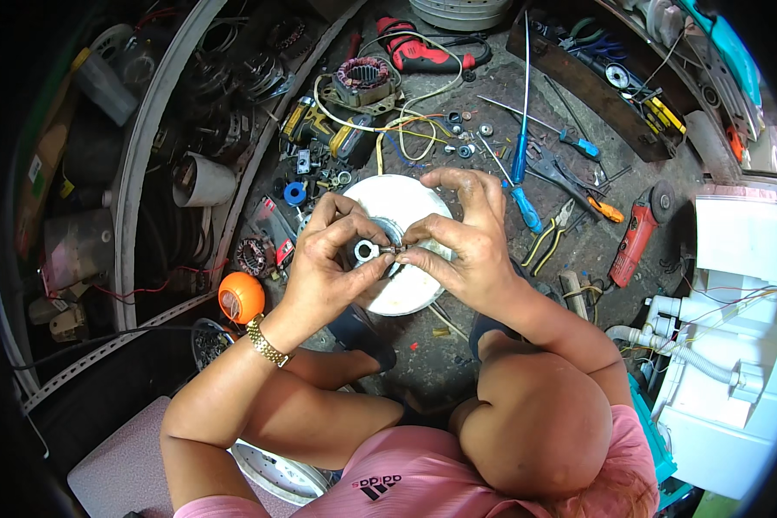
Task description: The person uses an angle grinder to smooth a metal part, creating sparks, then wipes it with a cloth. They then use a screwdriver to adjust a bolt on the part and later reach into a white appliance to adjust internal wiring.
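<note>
My left hand (344,250) and my right hand (459,235) meet over a round white disc-shaped part (397,298) on the floor between my feet. Thumb and forefinger of each hand pinch a small dark metal piece (396,249), mostly covered by the fingertips, so its kind does not show. The other fingers of my right hand are raised and curled. Just beside the left fingertips, a pale ring-shaped collar (366,250) stands at the disc's centre. A gold watch (268,342) circles my left wrist.
Screwdrivers (520,160), pliers (551,237) and a red angle grinder (639,233) lie right. Beyond are a yellow cordless drill (312,121), copper-wound stator (363,79) and red power tool (423,52). An orange round container (242,297) sits left, near cluttered shelving (168,112). White appliance parts (734,345) stand far right.
</note>
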A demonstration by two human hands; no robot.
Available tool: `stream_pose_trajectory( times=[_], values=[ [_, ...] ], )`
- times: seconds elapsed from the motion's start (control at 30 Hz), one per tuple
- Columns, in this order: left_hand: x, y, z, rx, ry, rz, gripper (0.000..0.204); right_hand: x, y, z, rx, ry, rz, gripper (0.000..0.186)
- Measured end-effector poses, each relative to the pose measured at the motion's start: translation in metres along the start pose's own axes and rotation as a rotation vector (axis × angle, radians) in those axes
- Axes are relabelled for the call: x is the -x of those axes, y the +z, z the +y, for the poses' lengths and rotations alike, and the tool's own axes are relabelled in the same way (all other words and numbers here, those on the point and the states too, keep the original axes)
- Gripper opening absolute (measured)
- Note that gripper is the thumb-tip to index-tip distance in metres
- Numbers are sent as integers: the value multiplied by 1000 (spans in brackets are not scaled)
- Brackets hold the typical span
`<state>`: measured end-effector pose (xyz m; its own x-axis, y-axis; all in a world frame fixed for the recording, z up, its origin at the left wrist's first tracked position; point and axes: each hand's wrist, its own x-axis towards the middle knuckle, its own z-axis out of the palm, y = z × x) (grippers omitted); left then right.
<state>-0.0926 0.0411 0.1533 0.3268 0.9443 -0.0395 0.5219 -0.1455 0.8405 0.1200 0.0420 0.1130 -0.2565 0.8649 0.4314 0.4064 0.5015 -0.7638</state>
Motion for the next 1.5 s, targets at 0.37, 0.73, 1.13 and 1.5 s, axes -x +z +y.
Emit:
stream_pose_trajectory(
  times=[0.37, 0.73, 1.13, 1.5],
  values=[
    [0, -1, 4, -52, -15, -4, 23, 0, 2, 0, 16, 1, -14, 23],
    [1, 1, 3, -81, 3, -9, 23, -1, 3, 0, 61, -5, -31, 25],
    [-2, -2, 13, -131, -52, -61, 22, 1, 3, 0, 147, -28, -94, 25],
    [-1, -2, 3, -112, 17, -41, 23, 0, -3, -2, 297, -162, -130, 20]
  ],
)
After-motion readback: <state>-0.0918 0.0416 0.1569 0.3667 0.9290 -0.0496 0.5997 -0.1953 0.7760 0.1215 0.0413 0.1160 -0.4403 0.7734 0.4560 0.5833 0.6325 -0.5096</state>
